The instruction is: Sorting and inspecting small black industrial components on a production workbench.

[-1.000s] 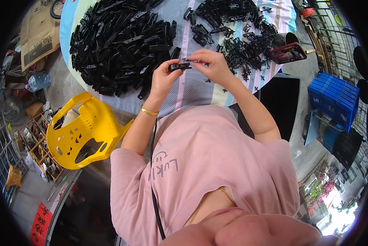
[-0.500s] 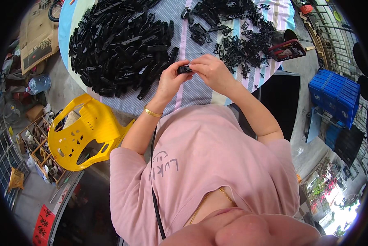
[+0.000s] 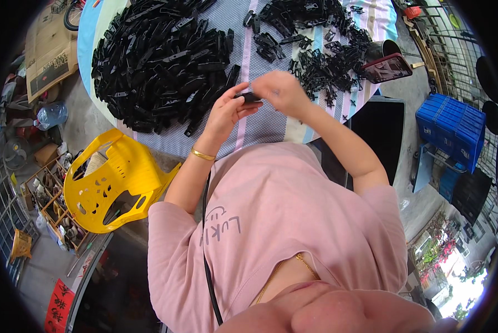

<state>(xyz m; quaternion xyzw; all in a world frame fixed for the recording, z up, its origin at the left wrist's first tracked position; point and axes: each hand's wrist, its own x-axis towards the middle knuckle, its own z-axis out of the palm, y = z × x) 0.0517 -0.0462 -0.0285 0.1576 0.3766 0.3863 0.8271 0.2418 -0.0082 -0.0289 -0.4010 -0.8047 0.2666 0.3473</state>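
Note:
My left hand [image 3: 227, 112] pinches a small black plastic part [image 3: 249, 97] above the near side of the table. Bent over the same part from the right is my right hand [image 3: 282, 91]; its fingers are smeared by motion, and I cannot make out whether they grip anything. Beyond my left hand lies a big heap of long black plastic pieces [image 3: 160, 66]. On the far right side of the table, smaller black clip-like pieces [image 3: 324, 64] are spread in a looser pile.
The round table [image 3: 265, 130] has a striped and dotted cloth. A phone [image 3: 390, 69] leans on a metal cup [image 3: 379, 51] at the right edge. A yellow plastic chair [image 3: 113, 177] stands at the left, a blue crate [image 3: 451, 125] at the right. A black cable runs down my shirt.
My right hand has lifted and turned over the black part, its fingers now blurred. The fingers of my left hand have spread a little around the part, which is still held.

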